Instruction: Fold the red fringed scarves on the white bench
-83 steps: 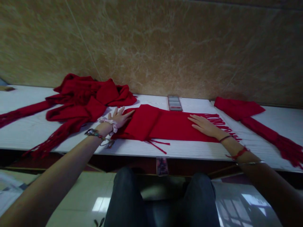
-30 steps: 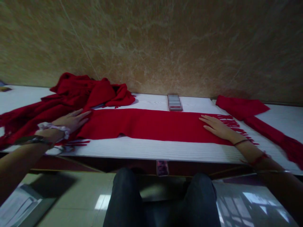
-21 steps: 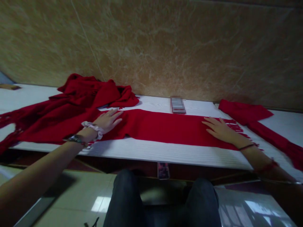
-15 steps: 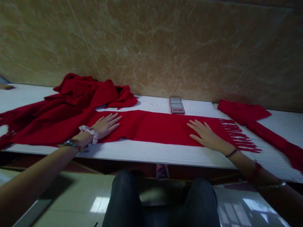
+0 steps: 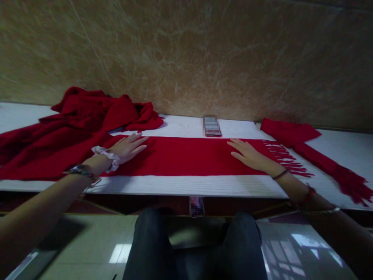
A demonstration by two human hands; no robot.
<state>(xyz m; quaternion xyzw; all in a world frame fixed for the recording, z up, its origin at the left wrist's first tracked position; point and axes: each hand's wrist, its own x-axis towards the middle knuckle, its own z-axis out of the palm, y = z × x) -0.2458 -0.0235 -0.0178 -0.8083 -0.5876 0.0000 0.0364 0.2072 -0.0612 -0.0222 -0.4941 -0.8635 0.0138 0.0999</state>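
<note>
A red fringed scarf (image 5: 186, 157) lies spread along a white table, its fringe at the right end. My left hand (image 5: 127, 149) rests on the scarf left of the middle, fingers stretched out and palm down. Toward the fringed end, my right hand (image 5: 247, 154) lies flat on the cloth with its fingers extended. Neither hand grips anything. To the left, the scarf runs into a bunched heap of red cloth (image 5: 87, 112), and where one ends and the other begins I cannot tell.
Another red fringed scarf (image 5: 314, 155) lies loosely bent at the right. Behind the middle sits a small blurred-out rectangular object (image 5: 211, 126). A brown marbled wall (image 5: 186, 58) borders the back of the white table (image 5: 180, 187). My knees are under its front edge.
The scarf's near edge, wavy beside my left hand before, now looks straighter and the cloth flatter. Both hands stay on the scarf; the view has shifted slightly.
</note>
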